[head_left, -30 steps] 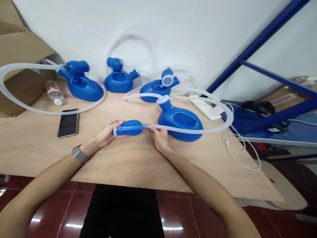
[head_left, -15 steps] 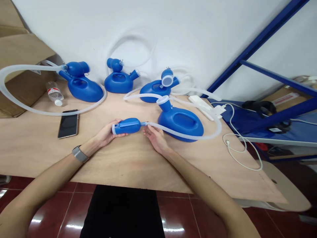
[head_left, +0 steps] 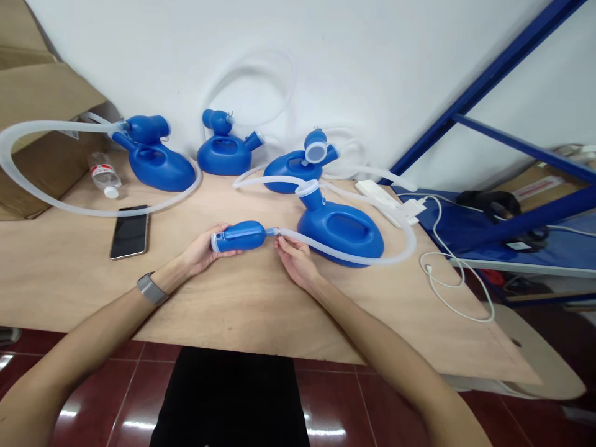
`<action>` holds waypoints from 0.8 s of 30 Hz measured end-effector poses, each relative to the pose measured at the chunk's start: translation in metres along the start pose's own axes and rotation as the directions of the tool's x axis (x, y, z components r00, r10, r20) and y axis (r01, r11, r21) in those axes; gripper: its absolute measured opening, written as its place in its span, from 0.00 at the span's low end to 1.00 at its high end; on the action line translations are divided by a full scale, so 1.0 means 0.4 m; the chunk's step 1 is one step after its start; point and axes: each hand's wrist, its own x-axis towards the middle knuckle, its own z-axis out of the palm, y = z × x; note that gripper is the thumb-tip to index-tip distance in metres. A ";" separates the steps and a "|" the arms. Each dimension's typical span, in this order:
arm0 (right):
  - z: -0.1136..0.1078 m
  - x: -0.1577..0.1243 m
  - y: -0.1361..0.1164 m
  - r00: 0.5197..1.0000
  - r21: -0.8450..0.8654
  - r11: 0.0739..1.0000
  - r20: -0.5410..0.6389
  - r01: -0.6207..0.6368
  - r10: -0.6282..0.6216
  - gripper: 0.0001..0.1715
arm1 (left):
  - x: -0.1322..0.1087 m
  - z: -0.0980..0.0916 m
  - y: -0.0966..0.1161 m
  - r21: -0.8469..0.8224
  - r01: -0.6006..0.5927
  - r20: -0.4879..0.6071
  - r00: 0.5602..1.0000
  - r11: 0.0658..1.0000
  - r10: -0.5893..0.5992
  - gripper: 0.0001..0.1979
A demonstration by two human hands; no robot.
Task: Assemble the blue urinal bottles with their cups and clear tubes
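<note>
My left hand [head_left: 201, 250] grips a blue funnel-shaped piece [head_left: 242, 236] just above a wooden table [head_left: 233, 298]. A clear flexible tube [head_left: 354, 256] runs from its narrow right end, loops round to the right and back. My right hand [head_left: 293, 257] pinches this tube right where it joins the blue piece. Just behind my right hand sits a blue plastic urinal bottle [head_left: 342, 226] with an oval handle hole and an open neck.
Three more blue bottles [head_left: 158, 162] [head_left: 223, 152] [head_left: 295, 162] with tubes stand along the white wall. A phone [head_left: 129, 231] and a small water bottle [head_left: 103, 172] lie at left by a cardboard box [head_left: 32, 124]. A power strip [head_left: 384, 200], white cable [head_left: 447, 276] and blue rack [head_left: 512, 143] are at right.
The tube's loop at right has drawn in closer to the bottle. My right hand opened briefly, then pinched the tube end again. The blue piece rose slightly.
</note>
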 end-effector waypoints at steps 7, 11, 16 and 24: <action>0.011 -0.002 0.005 0.996 -0.016 0.998 -0.069 0.056 -0.057 0.26 | -0.004 0.007 0.005 0.014 0.048 -0.001 0.999 0.999 -0.048 0.09; 0.011 -0.006 0.003 0.995 -0.042 0.996 -0.056 0.080 -0.082 0.27 | -0.001 0.007 0.006 0.010 0.052 -0.010 0.999 0.999 -0.052 0.10; 0.003 -0.006 0.008 0.990 -0.134 0.984 -0.051 0.120 -0.128 0.26 | -0.003 0.008 0.005 0.022 0.052 -0.022 0.998 0.998 -0.051 0.08; -0.002 -0.009 0.005 0.983 -0.276 0.946 -0.005 0.173 -0.181 0.24 | -0.008 0.009 -0.007 0.062 -0.025 0.006 1.000 0.998 0.025 0.08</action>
